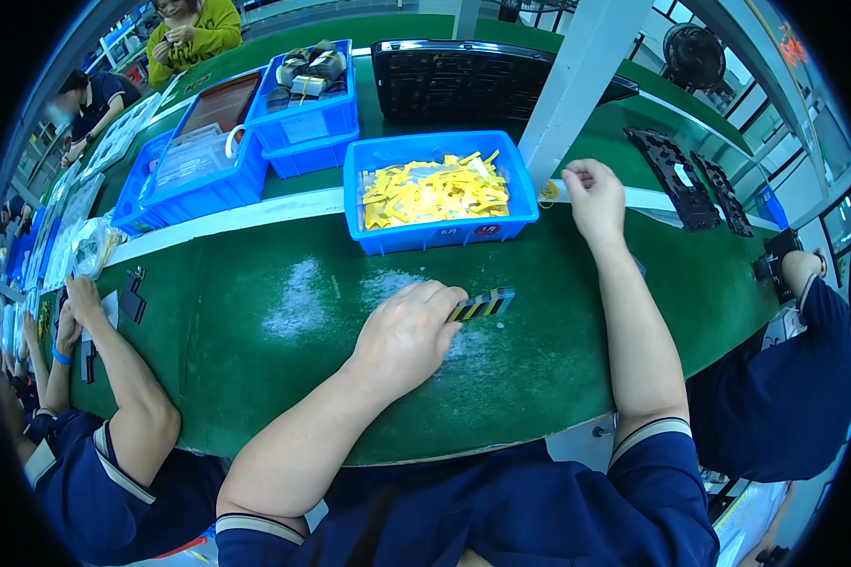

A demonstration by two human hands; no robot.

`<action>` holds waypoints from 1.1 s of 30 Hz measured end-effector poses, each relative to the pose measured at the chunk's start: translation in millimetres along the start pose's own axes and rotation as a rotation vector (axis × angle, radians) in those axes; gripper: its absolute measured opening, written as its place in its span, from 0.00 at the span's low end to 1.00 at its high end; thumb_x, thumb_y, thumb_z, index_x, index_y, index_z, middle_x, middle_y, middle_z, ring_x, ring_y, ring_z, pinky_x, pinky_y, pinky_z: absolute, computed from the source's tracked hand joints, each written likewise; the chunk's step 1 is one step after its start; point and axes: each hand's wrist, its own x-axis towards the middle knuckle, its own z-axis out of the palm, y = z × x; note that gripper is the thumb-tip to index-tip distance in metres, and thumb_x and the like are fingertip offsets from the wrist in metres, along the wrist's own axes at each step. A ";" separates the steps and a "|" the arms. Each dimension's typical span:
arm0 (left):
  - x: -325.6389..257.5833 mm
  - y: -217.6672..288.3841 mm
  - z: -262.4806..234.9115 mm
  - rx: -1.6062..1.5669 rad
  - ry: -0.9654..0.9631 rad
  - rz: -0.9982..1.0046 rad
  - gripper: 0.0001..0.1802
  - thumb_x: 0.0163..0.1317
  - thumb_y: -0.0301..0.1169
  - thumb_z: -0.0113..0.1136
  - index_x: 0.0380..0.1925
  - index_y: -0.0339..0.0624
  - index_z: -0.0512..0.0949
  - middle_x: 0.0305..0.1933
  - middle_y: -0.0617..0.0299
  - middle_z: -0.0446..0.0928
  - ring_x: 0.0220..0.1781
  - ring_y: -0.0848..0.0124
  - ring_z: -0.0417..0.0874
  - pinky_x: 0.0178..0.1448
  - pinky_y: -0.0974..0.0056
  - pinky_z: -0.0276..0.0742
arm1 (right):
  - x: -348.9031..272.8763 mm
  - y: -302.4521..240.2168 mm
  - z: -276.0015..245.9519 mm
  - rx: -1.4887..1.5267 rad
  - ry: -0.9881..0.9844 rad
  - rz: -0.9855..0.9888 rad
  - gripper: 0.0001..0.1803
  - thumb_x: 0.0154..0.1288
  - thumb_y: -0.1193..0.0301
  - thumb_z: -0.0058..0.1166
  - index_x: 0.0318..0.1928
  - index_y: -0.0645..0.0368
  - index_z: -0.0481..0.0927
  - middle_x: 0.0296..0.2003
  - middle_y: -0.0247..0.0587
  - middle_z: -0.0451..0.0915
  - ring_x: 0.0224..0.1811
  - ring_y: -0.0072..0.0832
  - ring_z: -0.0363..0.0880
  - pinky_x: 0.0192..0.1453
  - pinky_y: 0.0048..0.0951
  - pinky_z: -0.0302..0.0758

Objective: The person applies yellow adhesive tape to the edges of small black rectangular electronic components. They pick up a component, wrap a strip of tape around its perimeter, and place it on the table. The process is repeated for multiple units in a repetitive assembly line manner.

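My left hand (402,335) is closed on a small flat block with black and yellow diagonal stripes (483,305), held above the green tabletop. The block's striped edge juts out to the right of my fingers, and its near end is hidden in my grip. Raised to the right of the blue bin (369,238), my right hand (598,200) has its fingers curled together; whether anything small is between them cannot be made out. That bin holds a heap of yellow strip-like pieces (435,192).
A grey post (577,85) rises behind the bin. Blue crates (208,180) stand at the back left, beside a large black panel (459,83). Black plates (676,178) lie at the right. Co-workers' arms (128,354) reach in at left and right. White scuffs (298,300) mark the green table.
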 end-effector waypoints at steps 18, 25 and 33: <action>-4.7 6.0 5.9 0.046 0.027 -0.027 0.10 0.52 0.24 0.61 0.36 0.37 0.77 0.39 0.53 0.75 0.44 0.54 0.78 0.48 0.55 0.75 | -105.5 -107.1 11.1 1.046 -0.546 0.580 0.15 0.69 0.62 0.50 0.44 0.63 0.78 0.33 0.37 0.77 0.35 0.22 0.75 0.43 0.24 0.74; -1.9 -5.5 7.8 -0.169 0.106 -0.219 0.14 0.55 0.28 0.62 0.42 0.36 0.77 0.37 0.51 0.78 0.38 0.56 0.80 0.46 0.57 0.74 | -94.1 -101.3 -2.5 1.059 -0.345 0.590 0.15 0.69 0.62 0.50 0.45 0.62 0.76 0.35 0.38 0.78 0.35 0.22 0.76 0.43 0.24 0.74; 3.7 -10.0 15.0 -1.069 0.201 -0.482 0.14 0.63 0.29 0.59 0.47 0.35 0.75 0.38 0.65 0.78 0.37 0.81 0.76 0.41 0.71 0.73 | -114.0 -118.7 -5.7 1.002 -0.573 0.512 0.10 0.60 0.70 0.62 0.39 0.63 0.80 0.29 0.34 0.80 0.28 0.17 0.76 0.34 0.18 0.73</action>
